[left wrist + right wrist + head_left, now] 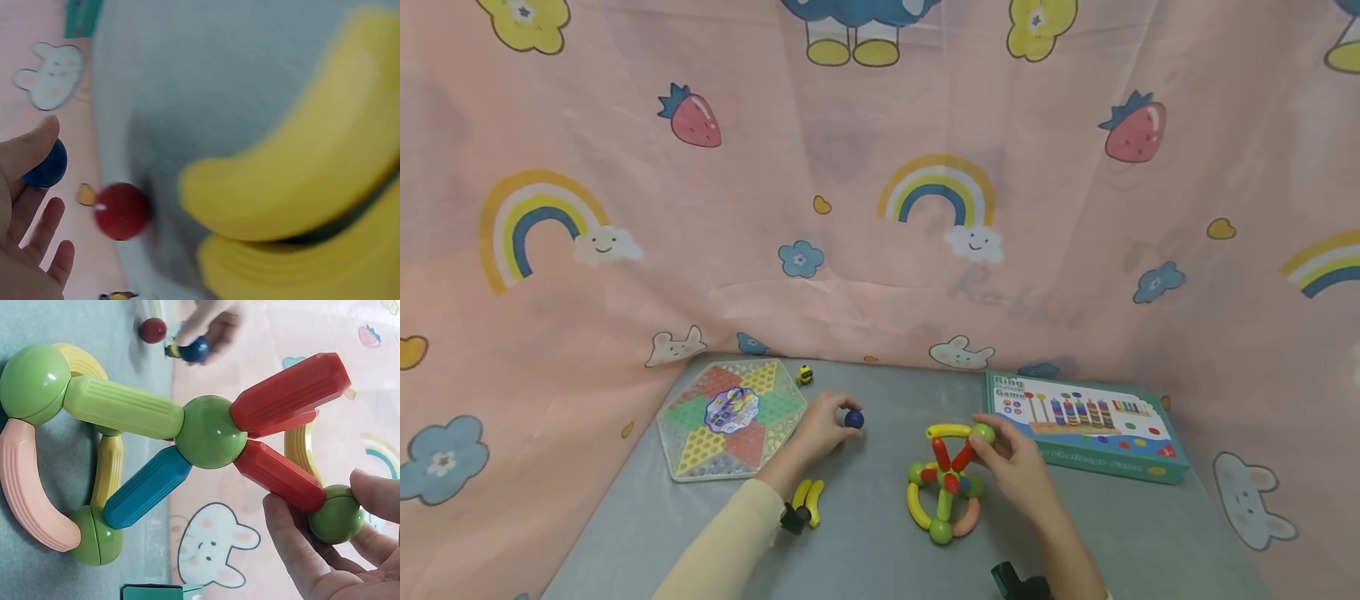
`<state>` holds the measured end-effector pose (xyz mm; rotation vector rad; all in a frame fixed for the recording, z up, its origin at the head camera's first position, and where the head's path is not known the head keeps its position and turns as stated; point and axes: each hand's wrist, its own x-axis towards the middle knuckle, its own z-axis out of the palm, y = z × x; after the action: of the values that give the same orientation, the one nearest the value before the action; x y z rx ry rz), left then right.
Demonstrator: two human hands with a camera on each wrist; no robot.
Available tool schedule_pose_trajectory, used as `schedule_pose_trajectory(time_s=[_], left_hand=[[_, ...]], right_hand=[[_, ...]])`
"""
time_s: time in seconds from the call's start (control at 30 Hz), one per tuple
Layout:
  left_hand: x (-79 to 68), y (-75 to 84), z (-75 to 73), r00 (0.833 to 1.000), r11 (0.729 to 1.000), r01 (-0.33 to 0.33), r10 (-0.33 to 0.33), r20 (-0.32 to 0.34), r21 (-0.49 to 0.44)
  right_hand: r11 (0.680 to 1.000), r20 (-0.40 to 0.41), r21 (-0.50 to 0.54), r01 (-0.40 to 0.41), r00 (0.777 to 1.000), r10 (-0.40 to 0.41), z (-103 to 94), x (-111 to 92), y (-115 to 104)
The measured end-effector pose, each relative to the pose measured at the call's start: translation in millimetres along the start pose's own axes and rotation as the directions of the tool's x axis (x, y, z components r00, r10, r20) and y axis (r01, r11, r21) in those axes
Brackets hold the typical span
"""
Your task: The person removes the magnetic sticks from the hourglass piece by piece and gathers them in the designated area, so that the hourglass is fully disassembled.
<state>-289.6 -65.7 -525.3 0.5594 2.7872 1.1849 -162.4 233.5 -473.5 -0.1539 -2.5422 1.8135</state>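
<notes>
In the head view my left hand (822, 427) pinches a dark blue ball (853, 418) above the table. A red ball (122, 211) lies on the table below that hand in the left wrist view; the hand hides it in the head view. My right hand (1021, 468) grips a green ball (337, 515) at one corner of a toy frame built from coloured rods and green balls. A central green ball (211, 431) joins red rods (290, 392), a blue rod (147, 487) and a light green rod (125, 407). Curved yellow and pink rods link the outer balls.
Loose curved yellow rods (814, 503) lie near my left forearm. A hexagonal star-patterned game board (681, 465) is at the left, with a small yellow-and-black toy (805, 375) behind it. At the right lies a green ring game box (1097, 460). A pink patterned cloth (865, 308) hangs behind the table.
</notes>
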Motion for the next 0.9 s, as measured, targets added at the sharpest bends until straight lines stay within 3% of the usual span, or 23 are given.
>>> schedule_pose_trajectory(time_s=[0.13,0.4,0.9], left_hand=[[3.2,-14.3,5.7,0.999,0.998,0.003,-0.005,0.032,0.066],[5.8,-29.9,12.1,0.995,1.0,-0.003,0.0,0.097,0.029],[7.3,-30.0,14.9,0.986,0.999,0.03,-0.026,0.166,-0.02]], right_hand=[[1.0,0.0,0.009,-0.006,1.0,0.006,1.8,0,-2],[1.0,-0.002,0.018,0.009,1.0,-0.009,2.3,-3,-4],[1.0,-0.008,0.009,0.002,1.0,-0.002,1.1,-2,-4]])
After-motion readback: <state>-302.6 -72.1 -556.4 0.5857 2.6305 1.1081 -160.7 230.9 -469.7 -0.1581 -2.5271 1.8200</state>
